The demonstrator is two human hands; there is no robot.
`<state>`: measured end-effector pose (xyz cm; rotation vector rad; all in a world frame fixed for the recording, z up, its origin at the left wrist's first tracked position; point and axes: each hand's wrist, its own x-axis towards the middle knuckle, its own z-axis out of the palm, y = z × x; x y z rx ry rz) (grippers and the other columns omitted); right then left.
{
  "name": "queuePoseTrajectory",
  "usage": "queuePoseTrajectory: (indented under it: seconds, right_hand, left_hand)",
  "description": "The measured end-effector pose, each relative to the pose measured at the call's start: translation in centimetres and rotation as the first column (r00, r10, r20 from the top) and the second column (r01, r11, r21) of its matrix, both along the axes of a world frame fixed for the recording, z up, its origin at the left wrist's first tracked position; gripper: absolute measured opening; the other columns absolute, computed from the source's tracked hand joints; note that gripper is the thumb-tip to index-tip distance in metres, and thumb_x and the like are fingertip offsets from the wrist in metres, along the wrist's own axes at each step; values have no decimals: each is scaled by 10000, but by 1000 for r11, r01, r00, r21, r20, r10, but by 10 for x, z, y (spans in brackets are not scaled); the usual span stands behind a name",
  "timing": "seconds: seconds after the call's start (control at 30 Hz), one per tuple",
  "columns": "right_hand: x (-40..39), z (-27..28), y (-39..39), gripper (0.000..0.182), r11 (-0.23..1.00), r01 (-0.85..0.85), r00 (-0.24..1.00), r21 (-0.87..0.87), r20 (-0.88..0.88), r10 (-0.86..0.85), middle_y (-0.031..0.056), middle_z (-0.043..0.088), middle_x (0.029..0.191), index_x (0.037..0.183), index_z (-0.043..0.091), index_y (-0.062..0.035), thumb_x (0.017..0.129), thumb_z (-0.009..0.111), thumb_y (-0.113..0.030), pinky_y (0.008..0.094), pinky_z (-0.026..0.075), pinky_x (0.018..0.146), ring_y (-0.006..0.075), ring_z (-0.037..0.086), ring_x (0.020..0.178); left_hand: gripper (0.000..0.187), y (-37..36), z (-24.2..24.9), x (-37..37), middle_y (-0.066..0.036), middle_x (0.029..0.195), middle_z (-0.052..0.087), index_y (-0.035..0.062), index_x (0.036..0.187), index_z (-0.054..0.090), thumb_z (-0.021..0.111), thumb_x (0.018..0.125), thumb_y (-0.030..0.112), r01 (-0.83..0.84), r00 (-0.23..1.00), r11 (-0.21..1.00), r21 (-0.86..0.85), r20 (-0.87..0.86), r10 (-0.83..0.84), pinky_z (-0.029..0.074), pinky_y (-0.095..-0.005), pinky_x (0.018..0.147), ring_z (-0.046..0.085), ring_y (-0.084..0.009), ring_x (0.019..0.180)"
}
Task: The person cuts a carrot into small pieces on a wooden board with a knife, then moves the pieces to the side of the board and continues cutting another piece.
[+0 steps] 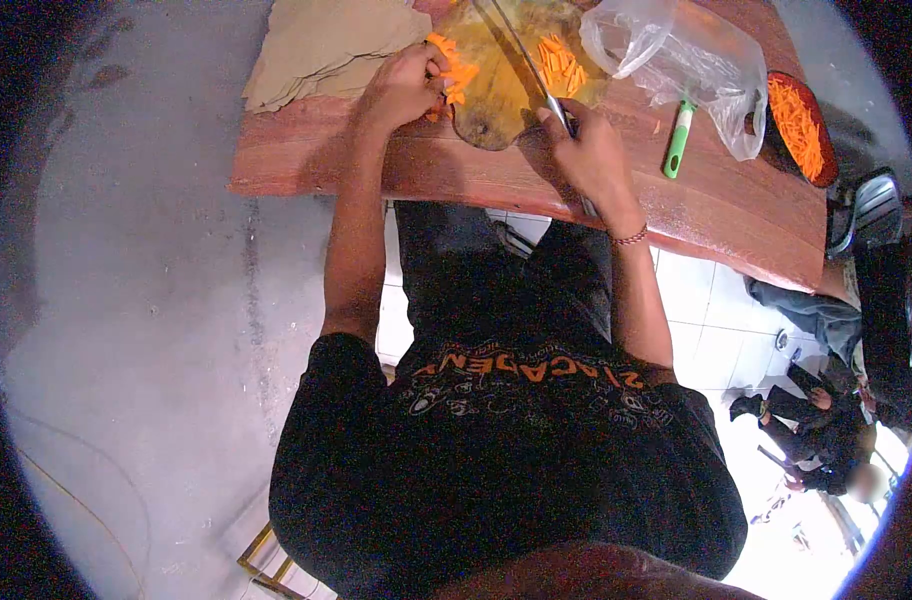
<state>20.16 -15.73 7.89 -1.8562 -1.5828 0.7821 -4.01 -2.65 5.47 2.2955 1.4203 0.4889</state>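
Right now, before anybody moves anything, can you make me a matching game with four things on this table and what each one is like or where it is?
Things:
1. knife
2. tool handle
3. plastic bag
4. bowl

Clues:
A. see-through and crumpled
B. full of orange strips
C. held in the person's right hand
D. bright green with a pale part

Right pairs: 1-C, 2-D, 3-A, 4-B
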Motion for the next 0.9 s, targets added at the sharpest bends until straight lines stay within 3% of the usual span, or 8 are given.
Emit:
queuePoseTrajectory:
  seconds: [0.2,0.3,0.4,0.47,0.63,0.7,0.8,0.9]
  right_hand:
    - [0,4,-2,380,999,14,999,-32,-32,-15,253,704,885,1055,702,-41,950,585,-387,507,537,758,442,688,847]
    - [2,1,-2,393,1000,1,999,-5,-52,-1,252,704,882,1050,703,-38,950,578,-397,504,536,758,436,691,850]
    - [8,-4,-2,408,999,-38,996,15,-84,39,247,704,871,1046,701,-38,957,566,-413,496,537,748,435,690,845]
    - [8,-7,-2,401,999,-23,994,33,-102,26,249,686,811,1076,690,-5,958,591,-375,463,517,703,388,682,764]
    - [8,-4,1,393,1000,-14,996,28,-88,17,198,661,688,1081,674,42,973,606,-329,400,487,587,275,649,589]
    - [8,4,0,371,993,-28,970,-113,-243,0,122,627,619,1050,666,52,994,584,-306,358,457,498,190,598,493]
    - [5,9,-1,347,991,-26,962,-132,-274,-12,69,595,588,1029,662,49,1008,568,-284,332,426,444,137,554,447]
    - [4,14,-3,347,984,-3,949,-180,-310,-54,77,600,591,1025,660,49,1012,560,-283,343,429,447,150,556,448]
  left_hand:
    - [216,4,-4,0,-147,951,686,30,988,624,744,840,131,51,999,997,53,-8,-50,525,-397,802,672,-309,905]
    - [219,-6,10,5,-136,924,687,40,1026,624,727,858,137,-40,999,998,-45,14,41,530,-383,788,681,-282,886]
    - [229,-17,18,16,-114,911,698,51,1057,628,711,874,159,-52,985,999,-7,167,53,539,-370,771,692,-246,840]
    - [259,-23,15,32,-95,863,701,66,1075,638,722,867,196,-12,875,991,-134,478,75,543,-363,743,691,-204,778]
    - [318,-37,-21,78,-90,832,716,74,1058,650,773,821,247,-141,922,990,10,365,127,549,-364,705,704,-240,766]
    - [331,-46,-17,82,-90,827,722,73,1048,655,788,806,254,-211,937,977,15,289,198,550,-369,693,709,-255,780]
    - [341,-52,-5,82,-96,844,733,58,1021,661,805,783,255,-225,953,974,-21,205,225,554,-391,709,715,-287,829]
    - [309,-51,-4,68,-100,784,714,43,960,670,810,769,242,-166,972,984,61,179,153,551,-412,728,709,-295,807]
